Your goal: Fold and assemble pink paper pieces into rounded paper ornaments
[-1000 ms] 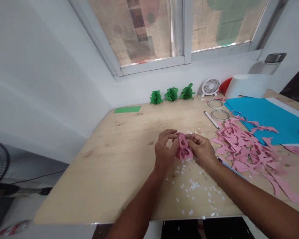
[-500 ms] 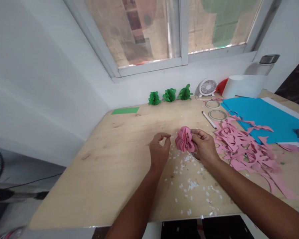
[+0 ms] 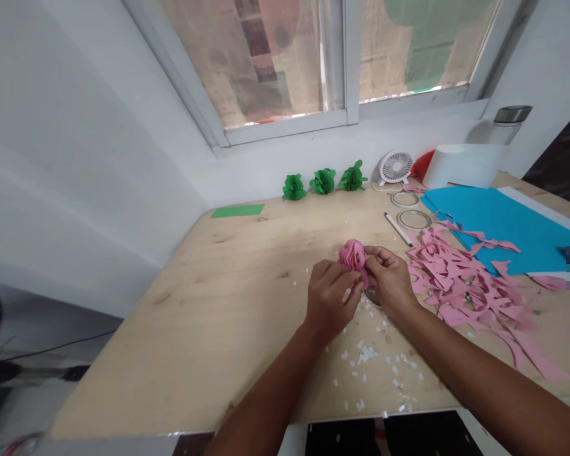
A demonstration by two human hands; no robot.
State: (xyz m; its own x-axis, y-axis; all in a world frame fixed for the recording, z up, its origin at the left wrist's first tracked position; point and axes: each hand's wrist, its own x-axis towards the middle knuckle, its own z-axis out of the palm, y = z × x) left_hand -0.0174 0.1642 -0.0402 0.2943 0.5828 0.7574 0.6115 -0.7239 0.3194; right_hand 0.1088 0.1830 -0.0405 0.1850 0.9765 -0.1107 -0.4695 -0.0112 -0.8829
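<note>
A pink layered paper flower (image 3: 352,253) is held just above the wooden table. My right hand (image 3: 393,278) grips its right side, closed between thumb and fingers. Curled against the flower's lower front, my left hand (image 3: 331,292) has its thumb and fingertips closed on the petals, and it covers part of them. A ring-shaped tape roll (image 3: 373,297) lies partly hidden beneath my right hand. Small white paper bits (image 3: 367,351) are scattered over the table below both hands.
Pink paper scraps (image 3: 470,285) are heaped at the right beside blue sheets (image 3: 513,221). Behind stand a small white fan (image 3: 396,167) and three green paper pieces (image 3: 323,182). A white pen (image 3: 398,229) and two tape rings (image 3: 414,220) lie nearby. A green strip (image 3: 237,211) rests back left.
My left hand has moved right and slightly down, from apart beside the flower onto its lower petals. My right hand keeps its hold in nearly the same spot.
</note>
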